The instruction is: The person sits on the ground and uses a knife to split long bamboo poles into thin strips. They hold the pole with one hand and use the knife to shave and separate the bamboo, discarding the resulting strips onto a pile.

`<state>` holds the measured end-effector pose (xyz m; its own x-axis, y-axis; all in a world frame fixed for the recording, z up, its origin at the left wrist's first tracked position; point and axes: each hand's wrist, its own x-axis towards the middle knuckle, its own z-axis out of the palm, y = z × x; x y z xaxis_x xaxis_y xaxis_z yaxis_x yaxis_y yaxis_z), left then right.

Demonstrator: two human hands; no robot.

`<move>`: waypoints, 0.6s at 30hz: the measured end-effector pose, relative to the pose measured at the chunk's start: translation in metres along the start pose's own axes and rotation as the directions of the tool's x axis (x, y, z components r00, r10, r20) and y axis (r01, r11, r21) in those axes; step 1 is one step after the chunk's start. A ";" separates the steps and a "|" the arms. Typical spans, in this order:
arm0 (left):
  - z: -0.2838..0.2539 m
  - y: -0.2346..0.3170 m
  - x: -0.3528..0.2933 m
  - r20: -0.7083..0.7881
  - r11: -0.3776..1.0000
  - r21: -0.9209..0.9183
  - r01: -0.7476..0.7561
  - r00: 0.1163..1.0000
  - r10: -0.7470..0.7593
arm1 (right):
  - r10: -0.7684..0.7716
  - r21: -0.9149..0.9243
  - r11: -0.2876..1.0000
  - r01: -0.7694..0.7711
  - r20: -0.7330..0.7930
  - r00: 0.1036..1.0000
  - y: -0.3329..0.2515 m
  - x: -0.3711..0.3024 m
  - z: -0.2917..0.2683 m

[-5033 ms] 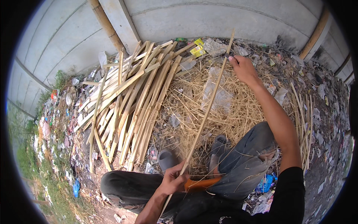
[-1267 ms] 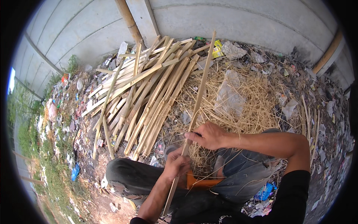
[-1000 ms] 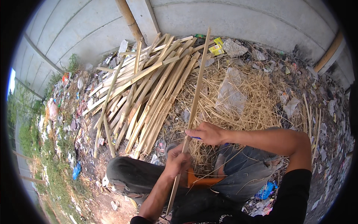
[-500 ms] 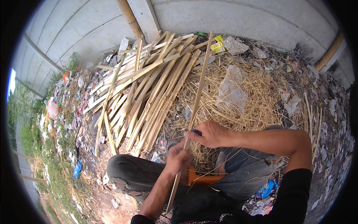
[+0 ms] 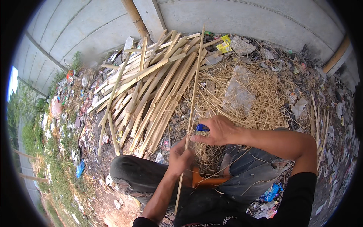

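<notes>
A long, thin bamboo strip (image 5: 194, 81) runs upright through the view, from my lap up past the pile's edge. My left hand (image 5: 180, 158) is closed round its lower part, just above my knees. Close above it, my right hand (image 5: 219, 130) grips a small blue tool (image 5: 202, 128), whose working end I cannot make out. The right thumb reaches toward the strip; whether it touches is unclear. Beneath my hands, an orange object (image 5: 208, 181) lies between my crossed legs.
A large pile of split bamboo strips (image 5: 151, 89) lies ahead to the left. Curly shavings (image 5: 264, 104) spread ahead to the right, with a pale flat slab (image 5: 237, 90) among them. Concrete panel walls (image 5: 242, 19) stand behind. Litter and weeds (image 5: 53, 166) cover the left ground.
The strip's upper end has swung left and stands more upright. My right hand has moved slightly up and right, and more of the blue tool shows.
</notes>
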<state>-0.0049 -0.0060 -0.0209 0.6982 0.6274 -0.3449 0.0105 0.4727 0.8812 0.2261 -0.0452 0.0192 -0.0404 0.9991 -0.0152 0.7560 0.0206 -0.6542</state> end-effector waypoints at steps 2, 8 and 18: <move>0.001 0.001 0.000 -0.040 1.000 -0.008 -0.016 0.999 0.015 | 0.026 -0.027 0.999 -0.028 -0.081 0.996 0.008 0.005 -0.014; 0.006 -0.008 0.002 -0.197 0.975 0.192 -0.110 0.969 0.148 | 0.083 -0.073 0.988 -0.133 -0.477 0.875 0.034 0.020 -0.044; 0.006 -0.011 0.004 -0.240 0.854 0.512 -0.092 0.939 0.245 | 0.194 -0.240 0.942 -0.235 -0.181 0.964 -0.006 0.002 -0.056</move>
<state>0.0017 -0.0124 -0.0300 0.4869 0.8535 -0.1853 0.3112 0.0287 0.9499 0.2585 -0.0413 0.0653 0.2260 0.9741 -0.0051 0.8786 -0.2061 -0.4309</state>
